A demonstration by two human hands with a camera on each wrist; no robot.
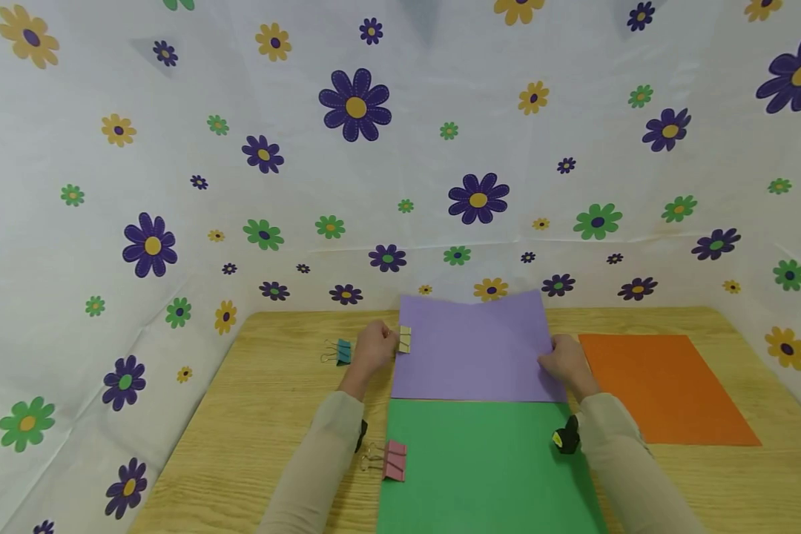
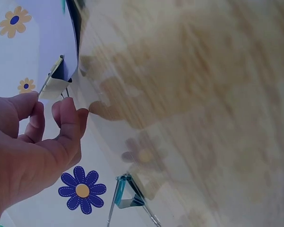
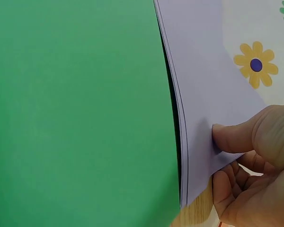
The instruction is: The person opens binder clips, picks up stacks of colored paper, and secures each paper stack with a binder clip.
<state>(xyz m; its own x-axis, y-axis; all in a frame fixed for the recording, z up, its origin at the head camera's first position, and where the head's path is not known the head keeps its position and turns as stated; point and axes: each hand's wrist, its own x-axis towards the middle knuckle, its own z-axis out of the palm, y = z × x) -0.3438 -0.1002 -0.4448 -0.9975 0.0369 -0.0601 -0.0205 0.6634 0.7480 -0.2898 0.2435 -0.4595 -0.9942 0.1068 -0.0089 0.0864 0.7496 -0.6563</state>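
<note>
My left hand (image 1: pixel 376 347) pinches the wire handles of a cream binder clip (image 1: pixel 405 340), which sits on the left edge of some purple paper sheets (image 1: pixel 470 352). In the left wrist view, my thumb and fingers are on either side of the clip's handles. My right hand (image 1: pixel 567 362) grips the right edge of the purple sheets, thumb on top and fingers beneath. The right wrist view shows several layered purple edges (image 3: pixel 184 156), slightly raised. Directly in front of them lies a green sheet (image 1: pixel 487 467), with a pink binder clip (image 1: pixel 394 461) at its left edge.
A teal binder clip (image 1: pixel 343 352) stands on the wooden table (image 1: pixel 240 430) to the left of my left hand. An orange sheet (image 1: pixel 664 389) lies to the right. A flower-printed white cloth (image 1: pixel 414 156) hangs behind and along the sides.
</note>
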